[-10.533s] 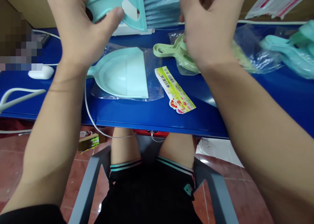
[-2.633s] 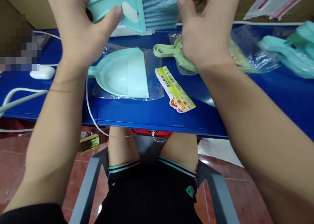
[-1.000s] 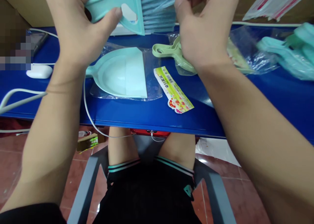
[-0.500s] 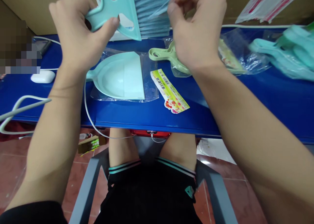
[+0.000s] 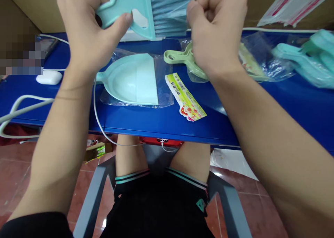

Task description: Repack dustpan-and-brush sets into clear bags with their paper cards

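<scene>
Up at the top of the view, my left hand (image 5: 87, 29) is closed around the handle of a light-blue hand brush (image 5: 142, 24) with grey-blue bristles. My right hand (image 5: 217, 33) is pinched at the bristle ends, where a thin clear plastic film (image 5: 180, 14) runs to its fingertips. Below the brush, a light-blue dustpan (image 5: 133, 81) lies on a clear plastic bag (image 5: 165, 92). A yellow-and-white printed label card (image 5: 185, 97) rests to the right of the dustpan. Partly hidden behind my right hand is a green dustpan set (image 5: 179, 56) in clear wrapping.
More light-blue wrapped pieces (image 5: 308, 60) lie at the right of the blue table (image 5: 146, 121). On the left are a white earbud case (image 5: 49, 77) and a white cable (image 5: 23, 100). Cardboard (image 5: 39, 12) stands along the back. A red object (image 5: 148, 140) sits under the table's front edge.
The view has shifted slightly, so the table items appear a little further right. Both hands keep their grip, with the brush slightly higher in the view.
</scene>
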A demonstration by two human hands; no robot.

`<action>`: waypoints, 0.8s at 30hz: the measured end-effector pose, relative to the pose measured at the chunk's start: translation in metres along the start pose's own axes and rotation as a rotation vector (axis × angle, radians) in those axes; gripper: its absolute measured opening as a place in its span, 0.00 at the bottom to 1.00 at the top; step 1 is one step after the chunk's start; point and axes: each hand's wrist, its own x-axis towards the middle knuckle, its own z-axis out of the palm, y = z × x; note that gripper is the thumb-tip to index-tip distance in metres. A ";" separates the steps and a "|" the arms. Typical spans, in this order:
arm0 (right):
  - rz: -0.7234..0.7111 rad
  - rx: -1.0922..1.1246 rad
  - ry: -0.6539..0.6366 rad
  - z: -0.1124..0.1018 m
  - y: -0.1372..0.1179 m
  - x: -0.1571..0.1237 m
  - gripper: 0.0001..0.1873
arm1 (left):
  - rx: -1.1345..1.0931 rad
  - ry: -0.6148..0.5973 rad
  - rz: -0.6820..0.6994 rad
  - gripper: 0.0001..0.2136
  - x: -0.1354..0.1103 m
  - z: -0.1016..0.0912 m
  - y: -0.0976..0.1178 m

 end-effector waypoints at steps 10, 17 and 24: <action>-0.024 0.003 -0.038 0.001 0.009 0.005 0.25 | -0.122 -0.003 -0.068 0.27 -0.001 -0.001 0.009; -0.108 0.131 -0.011 0.001 0.014 0.000 0.15 | -0.182 0.015 -0.074 0.25 -0.002 -0.003 0.010; -0.043 0.211 -0.093 0.000 0.012 0.004 0.13 | -0.146 0.073 0.102 0.28 0.010 0.019 -0.018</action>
